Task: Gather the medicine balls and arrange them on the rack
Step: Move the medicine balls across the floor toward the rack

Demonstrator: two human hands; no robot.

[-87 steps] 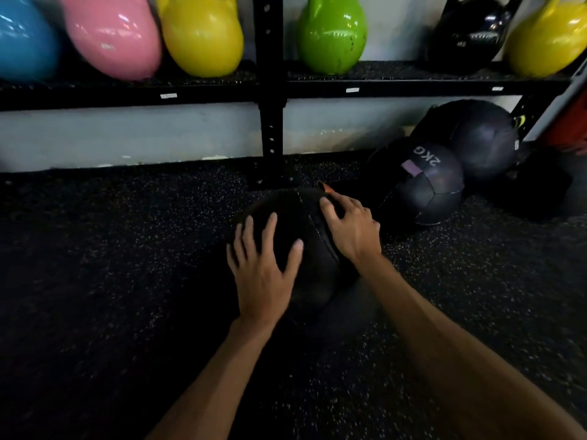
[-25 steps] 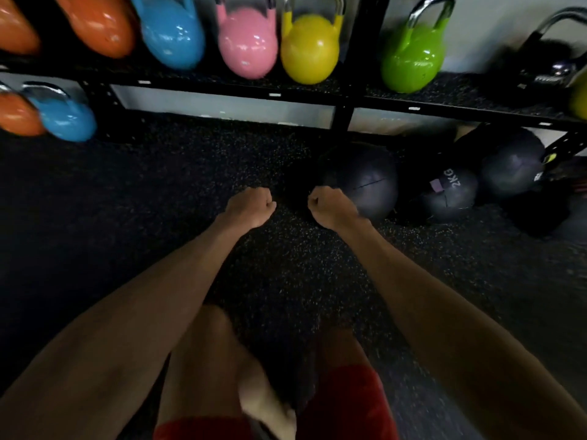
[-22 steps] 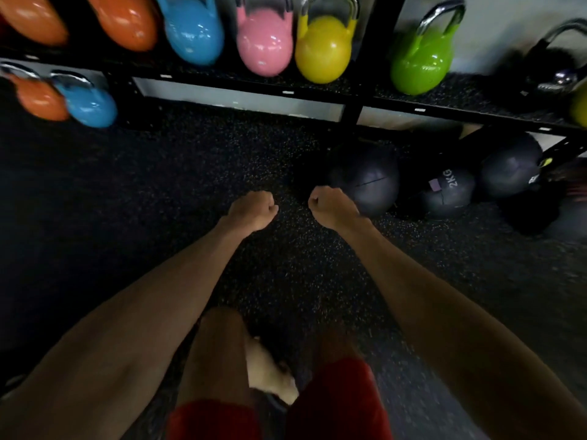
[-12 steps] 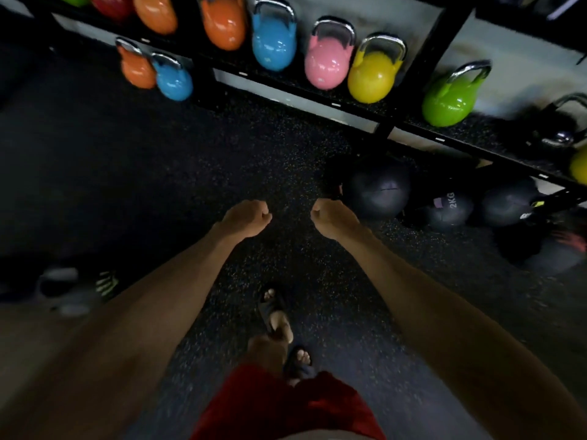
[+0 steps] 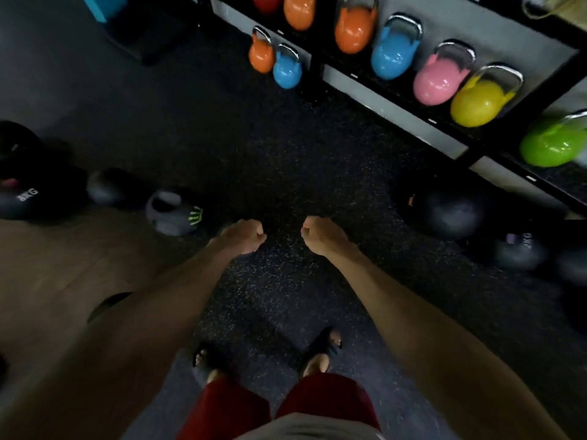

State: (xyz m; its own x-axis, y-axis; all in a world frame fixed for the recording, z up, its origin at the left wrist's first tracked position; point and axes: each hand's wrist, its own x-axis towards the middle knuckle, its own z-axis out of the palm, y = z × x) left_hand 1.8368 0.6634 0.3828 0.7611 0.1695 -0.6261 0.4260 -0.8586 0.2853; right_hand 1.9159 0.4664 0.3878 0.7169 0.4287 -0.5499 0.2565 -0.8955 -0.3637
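The left hand [image 5: 243, 236] and the right hand [image 5: 320, 236] hang over the black speckled rubber floor [image 5: 279, 154], fingers curled into fists that hold nothing. A dark round medicine ball [image 5: 451, 211] lies at the foot of the black metal rack [image 5: 540, 100], with a blurred ball printed 2KG [image 5: 517, 254] just beside it. Near the floor's left edge lie a grey ball with green marks [image 5: 171, 214], a dark grey ball [image 5: 104, 188] and a black ball printed 8KG [image 5: 19, 200], its print facing up. Being round, none shows a long axis.

dim light over speckled rubber floor [image 5: 286, 160] beside wooden flooring [image 5: 47, 268].
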